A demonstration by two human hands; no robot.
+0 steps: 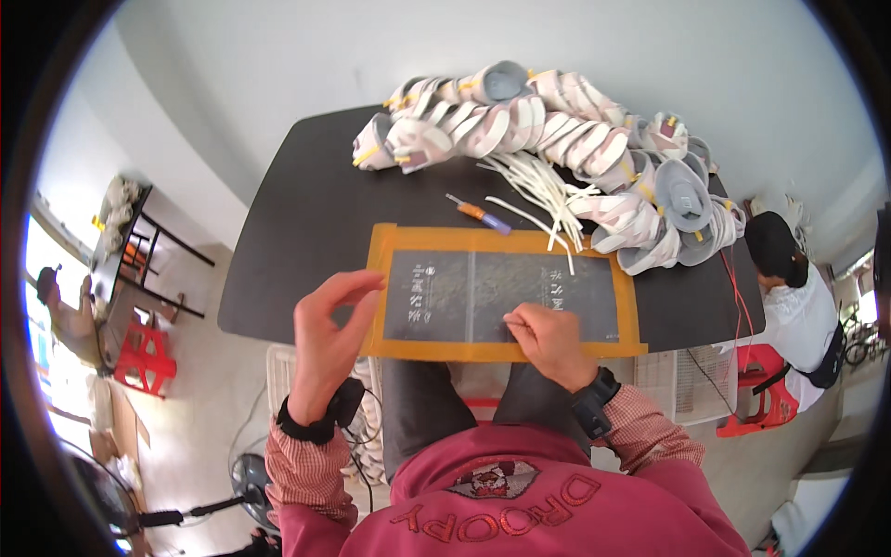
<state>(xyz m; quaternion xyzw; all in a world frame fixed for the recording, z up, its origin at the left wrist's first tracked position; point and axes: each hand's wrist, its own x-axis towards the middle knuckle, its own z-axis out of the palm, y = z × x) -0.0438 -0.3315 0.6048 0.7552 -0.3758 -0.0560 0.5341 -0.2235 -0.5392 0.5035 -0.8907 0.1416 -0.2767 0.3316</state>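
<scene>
Dark rectangular mat (501, 278), orange-bordered, flat on black table (269, 241)

A dark grey mat (510, 288) is edged in orange-yellow tape (506, 242) and marked with white, and the table (297, 213) is coloured black. The shoe pieces (594, 147) are coloured white, pale pink and grey with bits of yellow, the strips (542, 190) white, and the tool (484, 217) in 2 colours, orange and purple. Small red and white checks are shown on the sleeves (311, 469), and 2 stools (146, 359) are coloured bright red.
</scene>
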